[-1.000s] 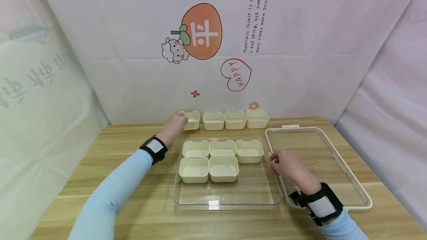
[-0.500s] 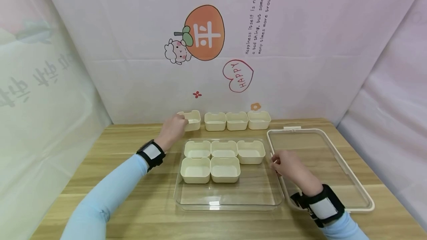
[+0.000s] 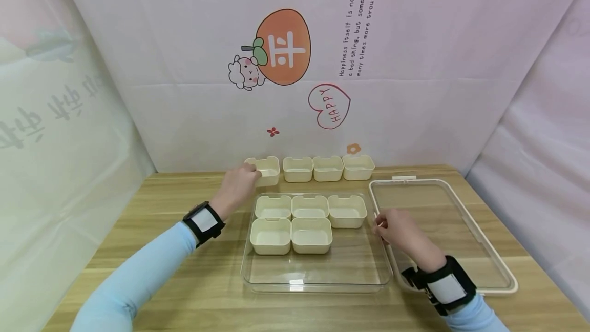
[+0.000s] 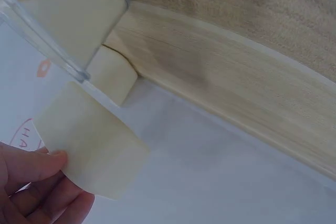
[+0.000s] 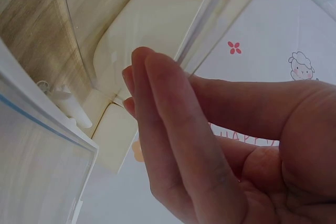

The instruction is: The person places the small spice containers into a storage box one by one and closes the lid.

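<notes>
Table (image 3: pixel 180 281) of pale wood grain stretches before you in the head view, backed by a white printed cloth (image 3: pixel 193 55). Your left hand (image 3: pixel 237 188) reaches to the far edge, its grip pinching one cream bin (image 3: pixel 269 174). Just right of it, three matching bins (image 3: pixel 328 169) stand in a row near the cloth. Nearer you sits a clear tray (image 3: pixel 276 271) with five pale bins (image 3: pixel 310 207) inside: three across its far side, two in front of those, toward the left. Your right hand (image 3: pixel 401 229) pinches the tray's right wall. Just right of the tray lies a clear lid (image 3: pixel 444 229) with a white rim.

In the left wrist view, your thumb presses a wall of the cream bin, with your other fingers curled beside it. Whether its base touches the table, you cannot tell. Part of the tray shows at upper left.

In the right wrist view, your grip is together on the edge of the tray's transparent wall, with pale bins behind the plastic. The lid's rim crosses the lower left; a small red flower (image 5: pixel 234 48) is printed on the cloth.
</notes>
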Motion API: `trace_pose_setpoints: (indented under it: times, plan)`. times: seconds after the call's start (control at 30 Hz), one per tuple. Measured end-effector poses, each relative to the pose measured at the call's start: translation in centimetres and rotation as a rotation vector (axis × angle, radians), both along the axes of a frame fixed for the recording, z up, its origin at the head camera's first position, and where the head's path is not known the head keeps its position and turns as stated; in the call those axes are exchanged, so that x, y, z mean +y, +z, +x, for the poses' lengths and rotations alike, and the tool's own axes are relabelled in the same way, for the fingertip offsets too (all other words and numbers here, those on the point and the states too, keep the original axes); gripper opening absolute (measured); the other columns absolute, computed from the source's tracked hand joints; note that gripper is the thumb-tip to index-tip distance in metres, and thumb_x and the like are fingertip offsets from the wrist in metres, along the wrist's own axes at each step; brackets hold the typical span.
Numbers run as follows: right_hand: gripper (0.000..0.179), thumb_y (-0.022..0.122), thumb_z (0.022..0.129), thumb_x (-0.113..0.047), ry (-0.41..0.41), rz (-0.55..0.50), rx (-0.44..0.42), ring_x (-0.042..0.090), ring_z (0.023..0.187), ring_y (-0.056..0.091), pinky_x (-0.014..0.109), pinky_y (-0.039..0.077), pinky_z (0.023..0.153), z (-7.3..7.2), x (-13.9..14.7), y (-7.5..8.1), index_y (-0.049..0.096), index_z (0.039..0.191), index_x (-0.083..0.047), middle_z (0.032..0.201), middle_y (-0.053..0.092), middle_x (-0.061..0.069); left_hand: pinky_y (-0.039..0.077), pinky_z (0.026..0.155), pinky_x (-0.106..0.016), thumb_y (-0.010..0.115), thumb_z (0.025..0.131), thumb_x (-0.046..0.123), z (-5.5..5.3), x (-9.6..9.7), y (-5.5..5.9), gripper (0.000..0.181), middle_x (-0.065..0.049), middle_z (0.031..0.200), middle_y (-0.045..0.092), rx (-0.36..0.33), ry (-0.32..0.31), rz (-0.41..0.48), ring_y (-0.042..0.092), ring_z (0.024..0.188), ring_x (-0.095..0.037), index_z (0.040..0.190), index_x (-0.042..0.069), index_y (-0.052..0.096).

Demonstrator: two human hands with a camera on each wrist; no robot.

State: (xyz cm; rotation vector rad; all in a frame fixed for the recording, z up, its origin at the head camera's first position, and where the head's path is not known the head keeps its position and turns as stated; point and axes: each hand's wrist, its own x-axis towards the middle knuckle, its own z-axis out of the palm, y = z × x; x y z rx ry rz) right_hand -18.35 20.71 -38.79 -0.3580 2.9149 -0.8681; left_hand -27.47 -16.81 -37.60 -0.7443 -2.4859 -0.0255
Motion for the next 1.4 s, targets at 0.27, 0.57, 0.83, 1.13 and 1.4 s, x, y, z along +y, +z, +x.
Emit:
trace_pose_setpoints:
  times: [0.27, 0.57, 0.83, 1.13, 1.4]
  plan:
    - [0.013, 0.062, 0.084, -0.001, -0.006, 0.015, -0.009, 0.014, 0.052, 0.062, 0.026, 0.050, 0.051, 0.0, -0.1, 0.0, 0.065, 0.089, 0.011, 0.070, 0.068, 0.013, 0.051, 0.053, -0.031, 0.058, 0.076, -0.013, 1.6, 0.3, 0.4, 0.027, -0.006, 0.077, 0.063, 0.003, -0.008, -0.004, 0.060, 0.071, -0.020, 0.087, 0.005, 0.073]
    - [0.015, 0.061, 0.083, 0.000, -0.004, -0.023, -0.022, 0.020, 0.054, 0.065, 0.027, 0.052, 0.050, 0.0, 0.1, 0.1, 0.063, 0.091, 0.013, 0.072, 0.068, 0.016, 0.050, 0.054, -0.027, 0.061, 0.068, -0.014, 3.0, 1.1, 1.4, 0.030, -0.005, 0.078, 0.063, 0.006, -0.050, 0.021, 0.060, 0.073, -0.019, 0.087, 0.006, 0.072]
    - [0.017, 0.061, 0.085, -0.001, 0.003, -0.008, -0.034, 0.020, 0.055, 0.065, 0.027, 0.052, 0.052, 0.0, 0.1, 0.1, 0.064, 0.094, 0.013, 0.073, 0.069, 0.015, 0.044, 0.049, -0.023, 0.052, 0.067, -0.016, 3.9, 2.0, 1.9, 0.035, -0.004, 0.074, 0.061, 0.014, -0.069, 0.016, 0.058, 0.067, -0.018, 0.085, 0.006, 0.073]
    - [0.016, 0.061, 0.085, -0.003, -0.007, 0.008, -0.033, 0.016, 0.053, 0.064, 0.026, 0.051, 0.053, -0.1, 0.3, -0.1, 0.065, 0.093, 0.011, 0.072, 0.069, 0.013, 0.047, 0.050, -0.025, 0.051, 0.070, -0.016, 4.8, 3.1, 2.1, 0.035, -0.003, 0.072, 0.060, 0.037, -0.094, 0.017, 0.055, 0.065, -0.016, 0.085, 0.006, 0.073]
    - [0.018, 0.062, 0.086, -0.003, -0.016, 0.002, -0.065, 0.017, 0.055, 0.065, 0.026, 0.052, 0.053, 0.1, 0.3, 0.2, 0.064, 0.095, 0.012, 0.075, 0.069, 0.014, 0.047, 0.051, -0.022, 0.053, 0.072, -0.015, 5.6, 4.3, 2.1, 0.034, -0.003, 0.076, 0.062, 0.030, -0.103, 0.005, 0.057, 0.070, -0.015, 0.087, 0.007, 0.074]
